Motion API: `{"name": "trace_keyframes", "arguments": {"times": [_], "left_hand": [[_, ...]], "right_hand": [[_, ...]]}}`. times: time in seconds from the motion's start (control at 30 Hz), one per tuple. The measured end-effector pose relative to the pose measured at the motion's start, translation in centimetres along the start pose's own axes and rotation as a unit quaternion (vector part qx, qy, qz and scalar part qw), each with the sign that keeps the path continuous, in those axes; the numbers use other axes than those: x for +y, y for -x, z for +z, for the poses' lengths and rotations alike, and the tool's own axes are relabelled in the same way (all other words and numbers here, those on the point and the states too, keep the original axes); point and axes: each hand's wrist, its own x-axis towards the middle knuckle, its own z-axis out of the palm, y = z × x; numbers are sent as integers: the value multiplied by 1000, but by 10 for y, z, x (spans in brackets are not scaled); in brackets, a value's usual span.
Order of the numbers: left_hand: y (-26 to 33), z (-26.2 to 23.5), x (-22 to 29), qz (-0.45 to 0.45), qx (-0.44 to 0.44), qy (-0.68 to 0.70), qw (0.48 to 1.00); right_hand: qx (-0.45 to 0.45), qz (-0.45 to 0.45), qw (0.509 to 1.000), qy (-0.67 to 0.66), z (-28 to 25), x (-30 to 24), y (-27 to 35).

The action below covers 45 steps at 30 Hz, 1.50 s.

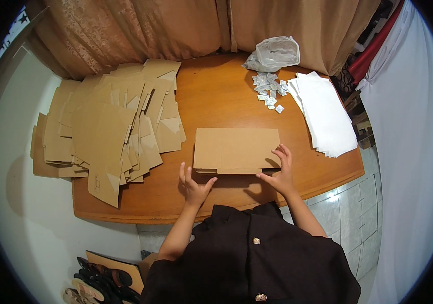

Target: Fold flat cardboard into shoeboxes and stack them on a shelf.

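Note:
A closed brown cardboard box (237,147) lies on the wooden table in front of me, its long side facing me. By the box's near left corner is my left hand (194,188), fingers spread and holding nothing. My right hand (280,175) is at the near right corner, thumb and fingers apart. Its fingertips are close to the box's right edge; whether they touch it I cannot tell.
Flattened cardboard boxes (102,124) are heaped on the table's left side. At the back right are small white sachets (268,87) beside a clear plastic bag (277,53). White paper sheets (325,115) lie along the right edge. Shoes (97,283) sit below, at lower left.

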Motion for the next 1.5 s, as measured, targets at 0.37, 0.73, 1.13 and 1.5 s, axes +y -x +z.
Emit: {"name": "trace_keyframes", "arguments": {"times": [0.37, 0.73, 1.13, 1.5], "left_hand": [[-26, 10, 34, -180, -66, 135, 972], [-19, 12, 34, -189, -77, 120, 972], [-12, 16, 7, -2, -108, -15, 994], [-19, 19, 45, 102, -166, -4, 981]], "right_hand": [[-19, -40, 999, 18, 10, 13, 5], [-68, -91, 980, 166, -8, 9, 17], [86, -62, 990, 95, -2, 29, 18], [14, 108, 993, -44, -5, 71, -72]]}}
